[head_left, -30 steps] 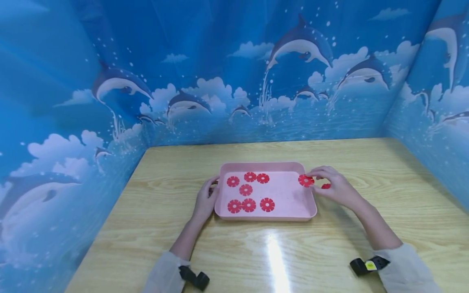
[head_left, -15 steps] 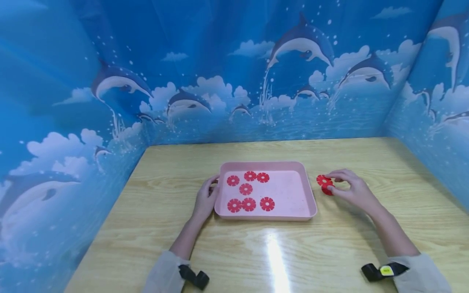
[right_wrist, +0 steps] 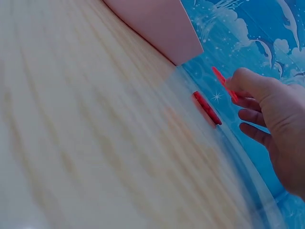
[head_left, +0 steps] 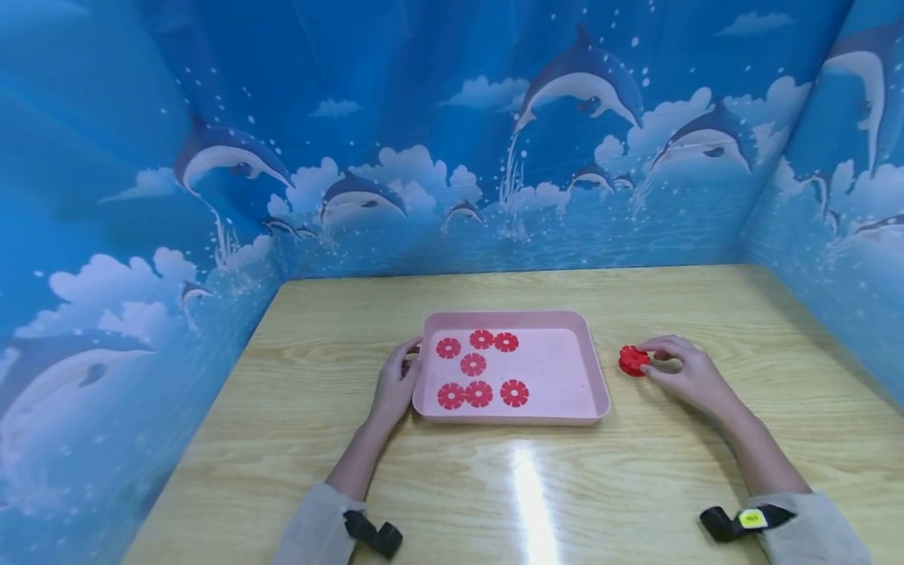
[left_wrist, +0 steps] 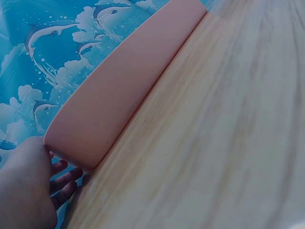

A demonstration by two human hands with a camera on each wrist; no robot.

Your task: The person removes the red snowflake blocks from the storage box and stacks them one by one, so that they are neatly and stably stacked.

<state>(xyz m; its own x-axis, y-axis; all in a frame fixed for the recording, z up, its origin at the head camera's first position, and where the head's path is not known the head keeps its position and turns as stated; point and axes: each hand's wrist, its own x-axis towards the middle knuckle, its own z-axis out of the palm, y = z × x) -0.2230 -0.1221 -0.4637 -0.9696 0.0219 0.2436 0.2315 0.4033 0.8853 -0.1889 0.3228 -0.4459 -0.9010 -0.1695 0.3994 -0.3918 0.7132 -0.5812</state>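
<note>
The held red disc (right_wrist: 218,75) is just to the right of the tray, pinched by its edge and tilted in the right wrist view, above the lower red piece (right_wrist: 207,108) on the tabletop (head_left: 523,502). That view shows a gap between the two, while from the head camera they overlap almost wholly; whether the lower piece is one disc or several I cannot tell. The right hand's grip (head_left: 678,367) is nearly closed, thumb and forefinger meeting on the disc with the other fingers loosely bent out of the way. That light edge hold suits so thin a piece: most of the notched rim is left free for lining up. If the disc is meant to go down here, good handling would probably mean levelling it first, centring it by eye over the lower piece, and letting go only once the faces meet, since a tilted edge could knock the lower piece sideways. The left hand's grip (head_left: 395,384) touches the left end of the pink tray (head_left: 512,421), fingers slightly bent; I cannot tell whether it pinches the wall or merely rests there. Light steadying seems enough, because a nudge could shift the seven red discs (head_left: 514,393) lying flat inside. Farther back stands the blue dolphin backdrop (head_left: 424,94).
</note>
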